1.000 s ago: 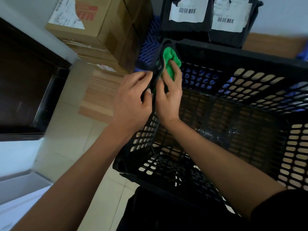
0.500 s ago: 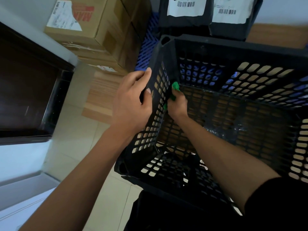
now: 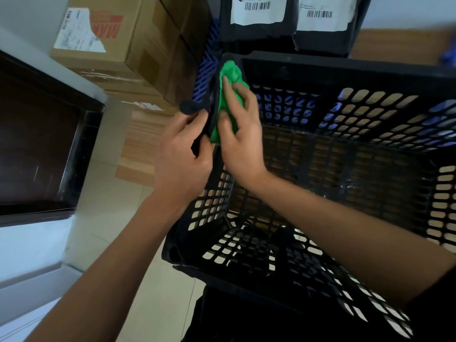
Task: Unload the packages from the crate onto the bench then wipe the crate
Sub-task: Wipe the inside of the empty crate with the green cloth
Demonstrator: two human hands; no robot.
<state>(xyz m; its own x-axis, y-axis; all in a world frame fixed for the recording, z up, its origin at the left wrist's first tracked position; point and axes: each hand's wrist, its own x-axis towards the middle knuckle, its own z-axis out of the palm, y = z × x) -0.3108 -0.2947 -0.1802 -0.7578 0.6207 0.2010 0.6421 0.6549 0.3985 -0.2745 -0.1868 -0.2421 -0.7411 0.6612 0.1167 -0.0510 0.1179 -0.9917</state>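
At far left, a dark panelled door (image 3: 37,149) beside pale floor tiles (image 3: 98,233). Further in, stacked cardboard boxes (image 3: 128,45) with a torn shipping label, resting on the wooden surface (image 3: 143,144). Near centre, the left hand (image 3: 182,159) gripping the crate's left wall from outside, fingers (image 3: 195,124) curled over the rim and thumb pinching the wall. Just right of it, touching the same wall from inside, the right hand (image 3: 240,134) pressing a green cloth (image 3: 229,87) against the far-left corner of the black crate (image 3: 345,169), fingers (image 3: 229,95) close together and bent onto the cloth, bunching it against the plastic. Cloth reaching up to the corner's rim. Crate tilted toward the camera, its perforated floor and walls bare of packages, wooden surface visible through the holes. Beyond the crate's far rim, two black packages (image 3: 291,23) with white barcode labels, standing side by side on the surface against the wall. A blue slatted item (image 3: 207,65) between the boxes and the crate's corner. At far right, more bare wood and a pale wall.
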